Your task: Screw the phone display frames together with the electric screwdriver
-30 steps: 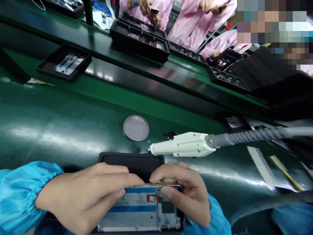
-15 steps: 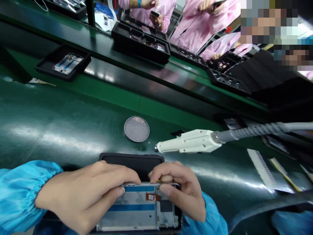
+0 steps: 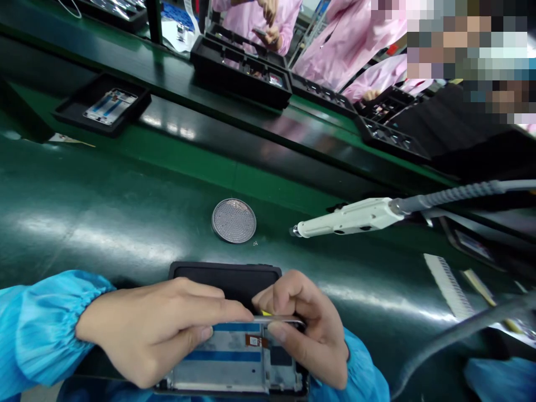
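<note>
A phone frame (image 3: 218,373) with a grey metal inside, two blue strips and a small brown flex cable (image 3: 253,340) lies below my hands near the bottom edge, over a dark holder. My left hand (image 3: 154,329) grips its left part, thumb inside and fingers along the upper rim. My right hand (image 3: 310,329) pinches the rim at the upper right, thumb inside and fingers curled behind. A bit of yellow (image 3: 266,314) shows between the right fingers and the rim; what it belongs to is hidden. Just beyond is a black tray (image 3: 226,273).
A white electric screwdriver (image 3: 349,218) hangs on its cable at the right. Beyond my hands sits a round perforated dish (image 3: 233,221), with tiny screws (image 3: 255,243) beside it. At the left, a black tray (image 3: 67,114) bears another phone frame (image 3: 109,106). Co-workers in pink (image 3: 339,50) work across the line.
The screwdriver has swung right and away from me. My left hand has slid a little right along the rim, and more yellow shows by my right fingers. The far-left tray has shifted slightly left.
</note>
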`<state>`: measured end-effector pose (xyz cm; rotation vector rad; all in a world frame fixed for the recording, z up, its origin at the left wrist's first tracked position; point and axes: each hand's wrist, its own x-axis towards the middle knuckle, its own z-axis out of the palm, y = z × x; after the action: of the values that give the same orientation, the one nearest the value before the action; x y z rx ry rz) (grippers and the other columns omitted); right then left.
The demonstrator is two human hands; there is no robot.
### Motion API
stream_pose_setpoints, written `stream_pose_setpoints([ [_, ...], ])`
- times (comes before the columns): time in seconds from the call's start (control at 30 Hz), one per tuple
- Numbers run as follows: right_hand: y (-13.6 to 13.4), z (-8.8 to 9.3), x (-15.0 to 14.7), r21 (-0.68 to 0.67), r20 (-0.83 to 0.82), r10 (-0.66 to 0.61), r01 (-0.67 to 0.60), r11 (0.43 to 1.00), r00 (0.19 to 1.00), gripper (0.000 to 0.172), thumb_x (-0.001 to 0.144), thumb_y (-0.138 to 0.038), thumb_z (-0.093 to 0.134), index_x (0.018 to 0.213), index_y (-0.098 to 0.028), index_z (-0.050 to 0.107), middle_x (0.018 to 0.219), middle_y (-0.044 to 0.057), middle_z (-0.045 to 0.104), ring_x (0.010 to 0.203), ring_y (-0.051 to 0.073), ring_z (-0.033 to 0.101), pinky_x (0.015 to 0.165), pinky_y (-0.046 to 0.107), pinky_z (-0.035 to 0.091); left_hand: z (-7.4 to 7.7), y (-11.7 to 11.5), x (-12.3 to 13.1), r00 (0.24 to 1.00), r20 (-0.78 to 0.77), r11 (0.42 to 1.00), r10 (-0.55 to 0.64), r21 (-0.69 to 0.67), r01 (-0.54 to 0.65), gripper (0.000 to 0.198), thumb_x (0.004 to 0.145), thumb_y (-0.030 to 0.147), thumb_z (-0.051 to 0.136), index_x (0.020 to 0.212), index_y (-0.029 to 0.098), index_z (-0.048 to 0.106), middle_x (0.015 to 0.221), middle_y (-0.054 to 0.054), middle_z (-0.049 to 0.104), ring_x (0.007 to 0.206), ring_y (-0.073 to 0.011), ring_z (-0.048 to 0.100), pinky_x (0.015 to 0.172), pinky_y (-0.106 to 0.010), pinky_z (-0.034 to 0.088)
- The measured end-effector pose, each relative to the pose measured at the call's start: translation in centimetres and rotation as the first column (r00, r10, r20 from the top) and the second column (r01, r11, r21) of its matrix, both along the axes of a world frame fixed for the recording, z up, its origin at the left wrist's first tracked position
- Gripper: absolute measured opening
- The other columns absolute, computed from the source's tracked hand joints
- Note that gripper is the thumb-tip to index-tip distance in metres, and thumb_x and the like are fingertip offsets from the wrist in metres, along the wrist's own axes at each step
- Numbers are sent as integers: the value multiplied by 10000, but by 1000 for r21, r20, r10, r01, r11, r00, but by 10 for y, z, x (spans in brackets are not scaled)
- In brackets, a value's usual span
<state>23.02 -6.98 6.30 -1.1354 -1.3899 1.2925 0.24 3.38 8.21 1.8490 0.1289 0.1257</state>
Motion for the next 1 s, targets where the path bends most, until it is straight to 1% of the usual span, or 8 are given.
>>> stream_pose_setpoints([
  [0.17,4,-1,3,71,-33,115,-112,991,993,119,937,-311,506,912,-256,404,575,-80,342,494,94,331,487,234,325,0,-1,-2,1000,8,1000,14,10,-14,368,944,128,394,1273,242,513,1084,-55,644,873,-174,616,750,-256,482],
  [0.37,-3,4,-1,22,0,-2,2,1000,1000,134,927,-319,547,899,-248,437,605,-74,342,540,99,348,540,254,351,-1,0,0,999,31,998,-13,61,11,405,900,93,403,1272,206,515,955,-51,615,753,-160,573,659,-248,448],
  [0.5,-1,5,-4,33,-39,2,0,999,999,134,924,-317,553,898,-250,440,582,-80,316,547,110,371,537,252,349,-1,-1,0,999,36,998,7,59,-9,393,917,93,397,1274,222,497,1035,-57,632,828,-166,600,714,-243,462],
  [0.6,0,3,-3,28,-34,-1,2,1000,999,127,926,-309,549,902,-252,438,589,-79,312,543,109,360,538,257,343,-2,-1,-1,998,56,998,12,66,-16,379,911,94,404,1253,219,512,992,-52,635,760,-155,587,662,-234,448],
  [0.67,1,1,-1,52,-23,38,-37,998,999,120,929,-309,541,907,-256,435,595,-75,320,540,109,366,524,253,331,-3,-1,-1,997,70,997,8,73,-13,390,900,94,410,1255,211,523,968,-54,639,735,-157,588,643,-236,448],
  [0.77,0,-3,4,107,37,100,-103,989,994,90,933,-280,516,937,-266,427,613,-65,375,535,109,398,506,246,323,-6,1,-1,998,58,997,-8,75,4,458,893,98,415,1329,211,499,1066,-76,660,847,-191,648,716,-257,504],
  [0.9,-2,-6,8,139,194,114,-142,980,974,128,897,-209,531,965,-272,443,663,-33,504,578,123,464,534,255,371,-9,1,-1,993,82,997,-83,16,82,643,827,61,476,1438,254,412,1294,-66,627,1116,-233,642,929,-305,525],
  [1.0,-3,-6,7,177,253,127,-175,968,959,162,865,-182,548,956,-273,449,667,-28,533,591,128,469,561,266,396,-11,1,-2,990,96,995,-99,-20,101,675,808,44,494,1445,255,417,1290,-57,634,1106,-222,647,929,-285,527],
])
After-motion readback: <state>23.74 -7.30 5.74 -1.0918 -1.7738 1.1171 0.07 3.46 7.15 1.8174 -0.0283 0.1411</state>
